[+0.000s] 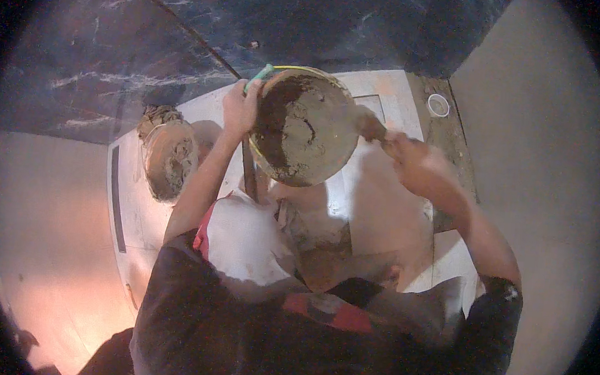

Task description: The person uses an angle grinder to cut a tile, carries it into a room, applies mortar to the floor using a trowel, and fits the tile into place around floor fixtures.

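Observation:
A round bucket (327,117) of grey-brown, muddy mixture is in front of me, tipped to show its inside. My left hand (240,108) is closed on its upper left side, by a green grip on a yellow handle. My right hand (405,154) holds a tool (373,127) by its handle at the bucket's right side; the tool's far end is blurred and brown, so its exact kind is unclear. To the left, a second bucket (171,160) smeared with mixture stands beside a lumpy muddy mass (160,118).
A dark veined marble-like wall (342,27) spans the back, with plain walls (531,186) at left and right. A white board (124,178) lies under the buckets. A small white ring-shaped item (439,98) rests on a dirty strip at the back right.

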A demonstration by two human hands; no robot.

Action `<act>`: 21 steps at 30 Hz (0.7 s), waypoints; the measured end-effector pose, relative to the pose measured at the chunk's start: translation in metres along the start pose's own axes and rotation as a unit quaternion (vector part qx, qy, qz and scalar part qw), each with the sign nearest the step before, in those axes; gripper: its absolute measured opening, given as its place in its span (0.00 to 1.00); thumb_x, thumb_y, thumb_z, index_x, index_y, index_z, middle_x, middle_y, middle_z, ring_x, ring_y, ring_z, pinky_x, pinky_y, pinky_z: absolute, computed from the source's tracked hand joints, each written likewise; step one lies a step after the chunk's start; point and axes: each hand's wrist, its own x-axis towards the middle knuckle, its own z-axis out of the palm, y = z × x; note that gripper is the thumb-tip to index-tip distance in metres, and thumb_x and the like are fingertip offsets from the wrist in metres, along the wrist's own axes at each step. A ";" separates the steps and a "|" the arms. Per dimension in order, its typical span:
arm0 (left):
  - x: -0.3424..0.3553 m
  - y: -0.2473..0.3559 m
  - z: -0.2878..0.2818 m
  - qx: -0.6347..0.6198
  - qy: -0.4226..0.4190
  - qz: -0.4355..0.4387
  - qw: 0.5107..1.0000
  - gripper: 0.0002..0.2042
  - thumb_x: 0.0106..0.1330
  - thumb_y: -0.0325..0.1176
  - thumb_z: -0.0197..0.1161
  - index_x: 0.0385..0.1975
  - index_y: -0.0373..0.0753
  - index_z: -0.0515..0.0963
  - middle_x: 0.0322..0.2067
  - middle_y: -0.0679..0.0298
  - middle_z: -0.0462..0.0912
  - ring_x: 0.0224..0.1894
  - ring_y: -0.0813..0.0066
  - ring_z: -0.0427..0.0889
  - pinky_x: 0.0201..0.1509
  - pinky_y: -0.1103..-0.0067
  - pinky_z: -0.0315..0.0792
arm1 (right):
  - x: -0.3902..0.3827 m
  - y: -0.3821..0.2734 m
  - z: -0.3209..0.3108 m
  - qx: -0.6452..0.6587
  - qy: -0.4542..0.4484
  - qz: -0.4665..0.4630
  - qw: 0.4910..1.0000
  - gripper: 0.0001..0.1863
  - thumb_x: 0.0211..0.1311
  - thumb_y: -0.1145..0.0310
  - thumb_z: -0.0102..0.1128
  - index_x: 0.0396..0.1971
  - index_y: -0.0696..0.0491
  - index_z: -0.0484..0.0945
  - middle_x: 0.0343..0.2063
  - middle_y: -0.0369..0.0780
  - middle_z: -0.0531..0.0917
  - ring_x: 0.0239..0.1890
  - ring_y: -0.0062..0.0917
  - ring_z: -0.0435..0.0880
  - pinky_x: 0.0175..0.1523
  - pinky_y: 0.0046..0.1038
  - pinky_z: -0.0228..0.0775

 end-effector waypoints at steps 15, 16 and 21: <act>-0.014 -0.008 -0.003 -0.064 0.001 0.033 0.997 0.19 0.71 0.44 0.55 0.29 0.30 0.74 0.25 0.41 0.78 0.31 0.41 0.80 0.36 0.60 0.71 | 0.072 -0.107 0.088 -0.086 0.014 -0.246 0.965 0.07 0.59 0.71 0.55 0.32 0.57 0.80 0.29 0.46 0.85 0.33 0.36 0.87 0.35 0.39 0.80; -0.013 -0.011 -0.005 -0.068 -0.006 0.011 0.998 0.19 0.71 0.44 0.55 0.29 0.30 0.74 0.25 0.41 0.78 0.31 0.41 0.80 0.36 0.60 0.71 | 0.062 -0.091 0.086 -0.037 0.035 -0.231 0.972 0.06 0.58 0.71 0.55 0.31 0.56 0.80 0.29 0.46 0.85 0.32 0.36 0.87 0.34 0.39 0.80; -0.024 0.004 0.005 -0.087 0.013 0.050 0.995 0.18 0.70 0.44 0.57 0.31 0.30 0.76 0.26 0.42 0.79 0.33 0.42 0.80 0.38 0.62 0.71 | 0.051 -0.091 0.009 -0.093 0.059 -0.136 0.985 0.08 0.60 0.69 0.54 0.39 0.51 0.77 0.30 0.46 0.82 0.33 0.40 0.85 0.37 0.43 0.76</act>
